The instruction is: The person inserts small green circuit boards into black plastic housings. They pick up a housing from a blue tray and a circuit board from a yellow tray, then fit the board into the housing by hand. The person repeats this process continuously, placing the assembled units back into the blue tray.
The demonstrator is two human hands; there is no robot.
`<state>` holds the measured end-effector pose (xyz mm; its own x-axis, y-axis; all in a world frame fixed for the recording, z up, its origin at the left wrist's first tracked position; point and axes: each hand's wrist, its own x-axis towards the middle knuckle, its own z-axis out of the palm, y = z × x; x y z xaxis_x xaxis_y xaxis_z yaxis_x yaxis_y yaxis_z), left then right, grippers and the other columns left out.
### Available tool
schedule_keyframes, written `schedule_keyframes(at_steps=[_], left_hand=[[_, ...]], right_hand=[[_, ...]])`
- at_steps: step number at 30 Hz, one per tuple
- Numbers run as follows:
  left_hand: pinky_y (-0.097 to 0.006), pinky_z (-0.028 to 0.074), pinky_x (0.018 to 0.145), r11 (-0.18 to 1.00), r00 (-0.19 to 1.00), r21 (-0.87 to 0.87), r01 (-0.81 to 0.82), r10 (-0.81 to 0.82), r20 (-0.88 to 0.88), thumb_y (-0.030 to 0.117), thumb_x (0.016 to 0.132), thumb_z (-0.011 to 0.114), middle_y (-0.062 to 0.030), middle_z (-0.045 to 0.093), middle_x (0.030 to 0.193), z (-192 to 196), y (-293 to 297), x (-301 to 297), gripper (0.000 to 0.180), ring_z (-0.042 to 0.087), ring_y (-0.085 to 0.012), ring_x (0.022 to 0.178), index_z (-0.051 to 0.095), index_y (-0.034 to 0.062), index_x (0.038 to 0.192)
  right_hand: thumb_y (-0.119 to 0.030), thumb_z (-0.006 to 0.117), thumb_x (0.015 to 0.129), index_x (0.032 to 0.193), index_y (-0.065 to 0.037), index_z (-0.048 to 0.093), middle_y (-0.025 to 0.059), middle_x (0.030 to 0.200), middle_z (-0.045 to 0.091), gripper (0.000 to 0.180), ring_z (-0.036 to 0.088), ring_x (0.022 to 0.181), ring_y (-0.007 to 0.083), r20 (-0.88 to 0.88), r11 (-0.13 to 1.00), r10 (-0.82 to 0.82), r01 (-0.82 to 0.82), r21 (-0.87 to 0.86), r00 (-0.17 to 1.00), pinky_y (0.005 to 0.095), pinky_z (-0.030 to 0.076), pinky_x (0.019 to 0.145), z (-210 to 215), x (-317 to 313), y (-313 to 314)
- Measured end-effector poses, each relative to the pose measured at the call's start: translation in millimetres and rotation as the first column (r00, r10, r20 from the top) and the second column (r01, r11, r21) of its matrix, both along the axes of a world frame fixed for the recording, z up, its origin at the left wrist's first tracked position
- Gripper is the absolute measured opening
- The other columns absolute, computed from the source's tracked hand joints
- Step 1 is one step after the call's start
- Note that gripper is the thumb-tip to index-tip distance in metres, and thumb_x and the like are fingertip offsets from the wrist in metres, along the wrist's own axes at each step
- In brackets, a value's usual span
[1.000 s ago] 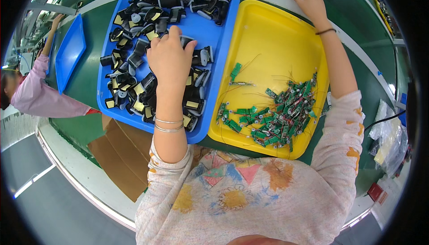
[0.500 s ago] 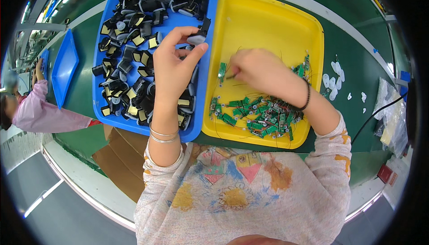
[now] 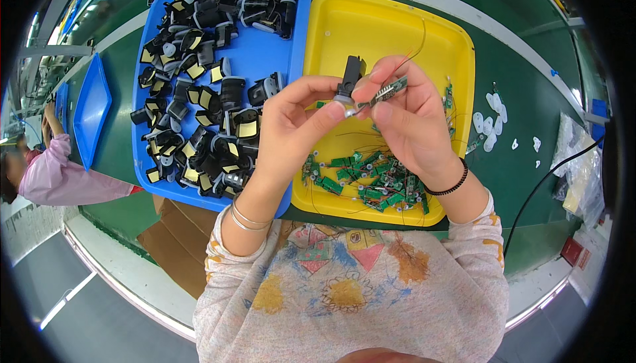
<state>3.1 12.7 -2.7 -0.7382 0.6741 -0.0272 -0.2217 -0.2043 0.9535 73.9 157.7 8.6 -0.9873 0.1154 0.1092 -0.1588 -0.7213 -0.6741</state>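
Over the yellow tray [image 3: 371,15] my two hands meet. My left hand [image 3: 296,121] is closed on a black plastic housing [image 3: 352,77] with a pale grey end, held between thumb and fingers. Pinched in my right hand [image 3: 414,121] is a small green circuit board [image 3: 391,89] with thin wires trailing upward. One end of the board is close against the housing's grey end; whether they touch I cannot tell. More green circuit boards [image 3: 391,184] with wires lie heaped in the near part of the yellow tray.
A blue tray [image 3: 265,51] full of black housings [image 3: 199,98] stands on the left, beside the yellow one. White oval pieces [image 3: 489,124] and a clear plastic bag [image 3: 576,157] lie at right. Another person in a pink sleeve [image 3: 86,171] works at far left, near a blue tray [image 3: 91,111].
My right hand has lifted a circuit board out of the yellow tray. My left hand has moved right with the housing, and the two hands are now together. Both trays have shifted slightly left.
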Motion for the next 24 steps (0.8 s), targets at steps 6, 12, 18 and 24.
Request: schedule_keyframes(at_steps=[6, 12, 18, 24], left_hand=[[-0.030, 0.044, 0.085, 0.999, 0.997, 0.040, -0.010, 0.007, 0.082, -0.001, 0.077, 0.060, -0.0092, 0.058, 0.099, -2.7, -1.7, -0.5, 0.020, 0.056, -0.0158, 0.092, 0.055, -0.0040, 0.097], [-0.030, 0.045, 0.086, 0.989, 0.990, 0.078, -0.129, 0.133, -0.050, -0.005, 0.072, 0.063, -0.0107, 0.055, 0.101, -1.3, -0.3, 2.7, 0.022, 0.055, -0.0174, 0.095, 0.055, -0.0030, 0.093], [-0.029, 0.047, 0.083, 0.986, 0.943, 0.016, -0.166, 0.164, -0.290, -0.003, 0.070, 0.068, -0.0113, 0.055, 0.099, -5.4, -2.3, 2.9, 0.026, 0.056, -0.0178, 0.093, 0.055, -0.0029, 0.093], [-0.029, 0.047, 0.082, 0.987, 0.951, 0.005, -0.158, 0.154, -0.268, -0.002, 0.070, 0.068, -0.0114, 0.054, 0.100, -4.0, -1.6, 4.6, 0.026, 0.056, -0.0178, 0.093, 0.055, -0.0032, 0.093]], right_hand=[[0.008, 0.059, 0.075, 0.097, 0.000, 0.049, 0.0109, 0.093, 0.059, 0.026, 0.058, 0.091, 0.0174, -0.066, 0.972, -0.155, 0.164, 0.168, 0.986, 0.0284, 0.048, 0.081, -14.7, -2.7, -3.2], [0.008, 0.062, 0.073, 0.092, 0.002, 0.050, 0.0074, 0.091, 0.055, 0.023, 0.056, 0.085, 0.0127, 0.005, 0.851, -0.219, 0.188, 0.490, 0.976, 0.0249, 0.052, 0.073, -12.6, 2.7, 2.4], [0.006, 0.062, 0.073, 0.093, 0.002, 0.052, 0.0056, 0.090, 0.054, 0.023, 0.056, 0.085, 0.0110, 0.097, 0.906, -0.186, 0.133, 0.402, 0.978, 0.0211, 0.052, 0.068, -6.7, 1.7, -1.2], [0.005, 0.063, 0.072, 0.088, 0.000, 0.057, 0.0052, 0.085, 0.059, 0.018, 0.058, 0.078, 0.0102, -0.042, 0.754, -0.308, 0.271, 0.599, 0.951, 0.0205, 0.050, 0.063, -9.4, 2.9, -2.9]])
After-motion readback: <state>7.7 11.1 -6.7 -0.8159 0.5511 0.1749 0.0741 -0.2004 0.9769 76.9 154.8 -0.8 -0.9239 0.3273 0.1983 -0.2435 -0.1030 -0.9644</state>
